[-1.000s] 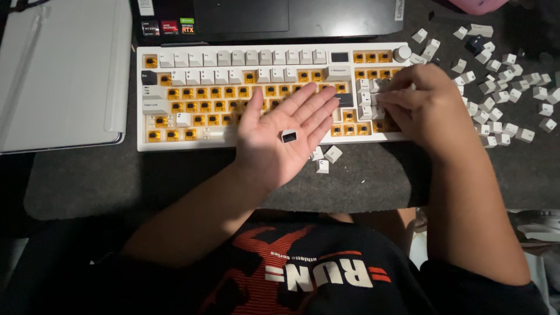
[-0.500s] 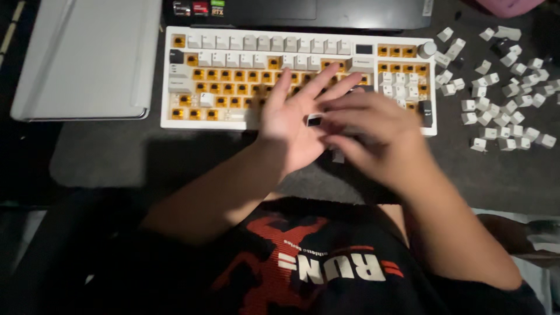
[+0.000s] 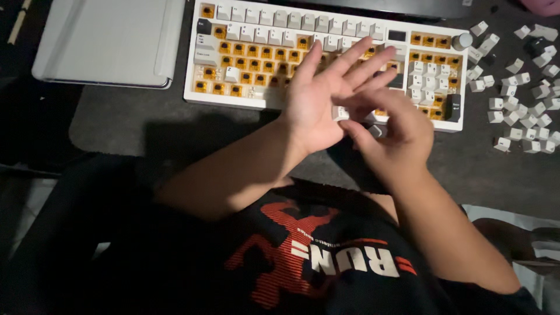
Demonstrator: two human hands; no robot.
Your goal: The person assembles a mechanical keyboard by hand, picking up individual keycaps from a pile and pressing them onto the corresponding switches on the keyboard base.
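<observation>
Keycap (image 3: 340, 112) now sits pinched by my right hand (image 3: 389, 125) on my flat, open left hand (image 3: 326, 99), just over the keyboard (image 3: 245, 99); a second ago it lay loose there, so I've begun picking it.

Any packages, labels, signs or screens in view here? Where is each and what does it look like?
Small screen: dark rectangle in the keyboard's top row, right of centre.
Shirt print: red figure with white and red lettering on the black shirt, bottom centre.
No packages or signs.
</observation>
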